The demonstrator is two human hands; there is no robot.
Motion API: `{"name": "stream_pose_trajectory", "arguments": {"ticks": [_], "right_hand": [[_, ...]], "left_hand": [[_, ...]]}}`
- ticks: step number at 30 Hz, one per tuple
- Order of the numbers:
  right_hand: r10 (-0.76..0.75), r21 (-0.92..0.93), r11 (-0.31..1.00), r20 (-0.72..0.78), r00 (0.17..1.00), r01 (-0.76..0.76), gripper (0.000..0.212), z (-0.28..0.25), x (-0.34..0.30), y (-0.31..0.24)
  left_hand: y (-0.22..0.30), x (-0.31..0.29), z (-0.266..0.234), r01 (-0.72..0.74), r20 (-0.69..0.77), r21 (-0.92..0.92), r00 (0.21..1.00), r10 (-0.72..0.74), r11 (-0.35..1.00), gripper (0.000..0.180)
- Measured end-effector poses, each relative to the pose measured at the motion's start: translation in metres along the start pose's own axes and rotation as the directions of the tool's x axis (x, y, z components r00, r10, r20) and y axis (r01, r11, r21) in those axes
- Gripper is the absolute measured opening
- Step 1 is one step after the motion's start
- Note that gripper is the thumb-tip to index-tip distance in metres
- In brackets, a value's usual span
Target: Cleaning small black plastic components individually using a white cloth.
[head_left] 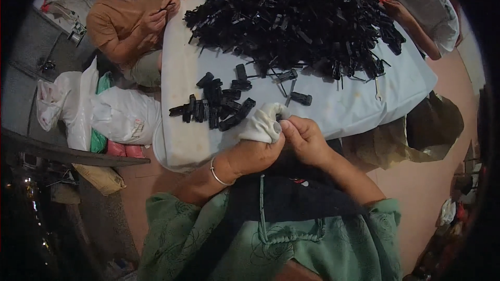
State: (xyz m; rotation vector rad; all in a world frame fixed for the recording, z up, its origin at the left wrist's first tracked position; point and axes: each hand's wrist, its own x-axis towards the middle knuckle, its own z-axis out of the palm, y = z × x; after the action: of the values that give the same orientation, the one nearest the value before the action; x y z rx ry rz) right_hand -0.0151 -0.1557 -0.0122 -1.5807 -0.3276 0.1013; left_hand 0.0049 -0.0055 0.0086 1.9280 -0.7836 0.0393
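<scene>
At 10 to 11 o'clock from left hand (255,152): cluster of black parts (214,103) on tabletop (190,143). Left fingers under white cloth (259,125); grip impossible to tell. Between both hands, at the fingertips: small dark piece (283,120), mostly hidden, shape unclear. At 12 o'clock: black heap (297,21), cut off above. Right hand (310,139): thumb and forefinger pinched on piece. At 2 o'clock: wrench (378,91).

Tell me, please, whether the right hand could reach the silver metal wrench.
Probably yes: bare white tabletop leaves the way free to the wrench, though the right hand appears busy beside the left hand.
</scene>
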Motion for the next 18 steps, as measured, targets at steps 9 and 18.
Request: {"name": "stream_pose_trajectory", "arguments": {"ticks": [9,18], "right_hand": [[-0.093,-0.418,0.906,-0.032,0.995,0.072,0.017,-0.039,0.009,-0.007],[-0.168,-0.852,0.524,-0.08,0.983,0.02,0.031,-0.054,0.008,-0.004]], "left_hand": [[0.004,0.022,-0.039,0.069,-0.032,0.558,0.998,-0.062,0.827,0.032],[-0.007,0.014,-0.023,-0.176,-0.119,0.482,0.957,0.263,0.858,0.022]]}}
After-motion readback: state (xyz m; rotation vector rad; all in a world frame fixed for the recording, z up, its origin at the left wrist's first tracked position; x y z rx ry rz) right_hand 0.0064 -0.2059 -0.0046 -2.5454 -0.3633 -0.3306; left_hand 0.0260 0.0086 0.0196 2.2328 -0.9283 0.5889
